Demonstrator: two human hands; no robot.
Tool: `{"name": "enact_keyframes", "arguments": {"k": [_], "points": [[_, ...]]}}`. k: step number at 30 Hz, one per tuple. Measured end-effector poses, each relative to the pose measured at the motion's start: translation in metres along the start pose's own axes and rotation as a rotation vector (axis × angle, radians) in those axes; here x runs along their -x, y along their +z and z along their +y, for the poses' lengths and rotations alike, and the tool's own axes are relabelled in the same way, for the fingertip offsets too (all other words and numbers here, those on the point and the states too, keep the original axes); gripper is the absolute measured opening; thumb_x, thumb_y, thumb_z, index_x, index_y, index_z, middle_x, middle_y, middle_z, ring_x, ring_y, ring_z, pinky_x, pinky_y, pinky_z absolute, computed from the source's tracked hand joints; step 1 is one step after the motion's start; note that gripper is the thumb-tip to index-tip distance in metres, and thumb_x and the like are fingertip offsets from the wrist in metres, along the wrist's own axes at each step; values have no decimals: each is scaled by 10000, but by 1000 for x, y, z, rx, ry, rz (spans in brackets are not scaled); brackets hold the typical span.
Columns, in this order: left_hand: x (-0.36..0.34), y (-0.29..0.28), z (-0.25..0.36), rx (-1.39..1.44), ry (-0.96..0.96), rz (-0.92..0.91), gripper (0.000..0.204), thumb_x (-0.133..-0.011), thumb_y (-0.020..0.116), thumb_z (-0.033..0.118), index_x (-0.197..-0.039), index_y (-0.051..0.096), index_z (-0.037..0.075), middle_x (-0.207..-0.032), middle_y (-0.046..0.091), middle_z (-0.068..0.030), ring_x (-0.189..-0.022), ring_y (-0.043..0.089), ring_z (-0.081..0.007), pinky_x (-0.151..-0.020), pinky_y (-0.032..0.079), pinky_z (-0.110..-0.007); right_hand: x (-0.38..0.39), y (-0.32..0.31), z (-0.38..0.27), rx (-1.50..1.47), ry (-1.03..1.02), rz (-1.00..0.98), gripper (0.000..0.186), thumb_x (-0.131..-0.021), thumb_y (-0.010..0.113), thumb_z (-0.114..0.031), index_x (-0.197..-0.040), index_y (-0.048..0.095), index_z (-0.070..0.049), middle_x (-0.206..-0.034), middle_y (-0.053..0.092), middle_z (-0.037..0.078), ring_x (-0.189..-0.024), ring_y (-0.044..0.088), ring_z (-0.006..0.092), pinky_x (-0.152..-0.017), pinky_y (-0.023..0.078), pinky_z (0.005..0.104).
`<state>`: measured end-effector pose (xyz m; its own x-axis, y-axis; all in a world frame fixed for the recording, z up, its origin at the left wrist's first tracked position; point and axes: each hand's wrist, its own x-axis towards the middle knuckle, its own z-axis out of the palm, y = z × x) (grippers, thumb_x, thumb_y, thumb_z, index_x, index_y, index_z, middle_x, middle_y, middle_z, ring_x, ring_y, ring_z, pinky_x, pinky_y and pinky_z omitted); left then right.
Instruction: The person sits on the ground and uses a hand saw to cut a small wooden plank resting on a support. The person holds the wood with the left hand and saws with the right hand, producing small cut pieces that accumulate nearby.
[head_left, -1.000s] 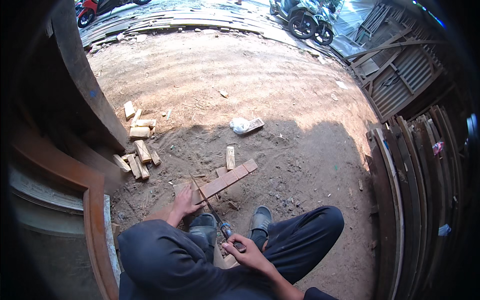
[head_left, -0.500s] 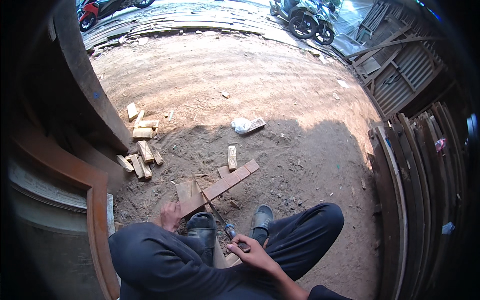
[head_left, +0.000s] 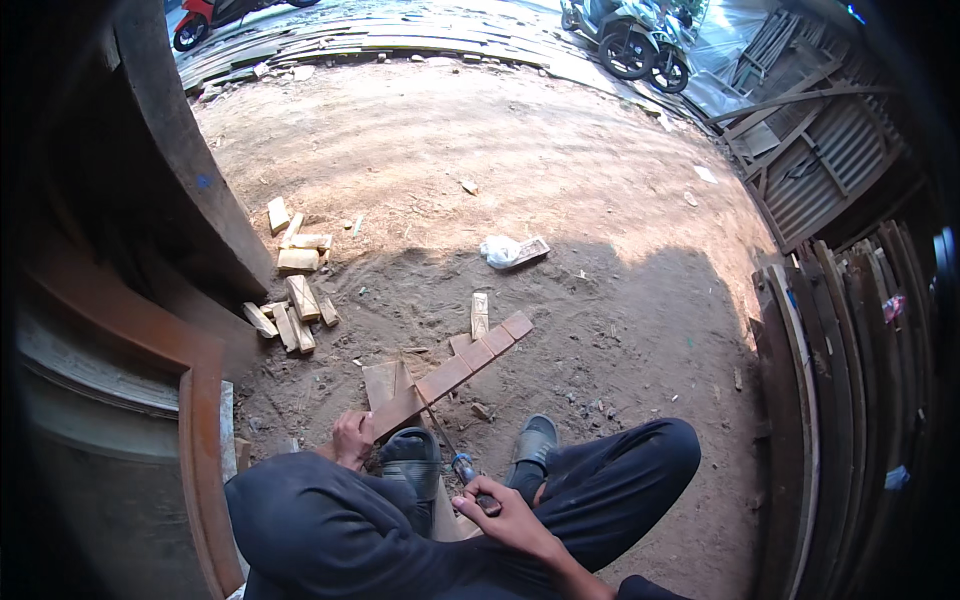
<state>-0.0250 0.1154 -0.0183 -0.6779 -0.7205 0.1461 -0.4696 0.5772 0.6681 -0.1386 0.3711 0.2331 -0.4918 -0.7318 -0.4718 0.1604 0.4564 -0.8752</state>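
A reddish-brown wooden plank (head_left: 447, 377) lies at a slant before me, marked across with several lines. Its near end rests over a pale wood block (head_left: 383, 384). My left hand (head_left: 353, 438) is closed around that near end, just left of my sandaled left foot (head_left: 410, 452). My right hand (head_left: 512, 518) grips the dark handle of a handsaw (head_left: 442, 430) between my feet. The narrow blade crosses the plank near its held end, and its far part shows beyond the plank. How deep the blade sits cannot be made out.
A small wood block (head_left: 480, 314) stands beyond the plank, and several cut blocks (head_left: 303, 298) lie in a heap at left. A white plastic bag (head_left: 500, 251) lies further out. Framed panels (head_left: 200, 430) stand at left, upright boards (head_left: 800, 400) at right. Motorbikes (head_left: 628, 45) are parked far off.
The view has shifted slightly, so the scene sits a little further right. The saw has slid slightly toward me in my right hand. My left hand keeps its hold on the plank.
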Motion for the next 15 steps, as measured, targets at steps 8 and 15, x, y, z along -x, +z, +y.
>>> {"name": "enact_keyframes", "arguments": {"k": [8, 15], "points": [[1, 1, 4, 52, -20, 1, 259, -846, 577, 267, -822, 684, 33, -812, 639, -166, -807, 602, -355, -766, 459, -443, -2, -1, -15, 12, 31, 26, 261, -926, 634, -278, -912, 571, -26, -691, 540, 30, -643, 476, 47, -584, 441, 254], [-15, -4, 7, 11, -31, -61, 299, -817, 606, 319, -755, 649, 30, -793, 634, -166, -804, 607, -360, -751, 465, -448, 21, -4, -38, 59, -83, 36, 194, -914, 646, -181, -867, 557, -15, -617, 475, -2, -588, 417, 26, -524, 358, 232]]}}
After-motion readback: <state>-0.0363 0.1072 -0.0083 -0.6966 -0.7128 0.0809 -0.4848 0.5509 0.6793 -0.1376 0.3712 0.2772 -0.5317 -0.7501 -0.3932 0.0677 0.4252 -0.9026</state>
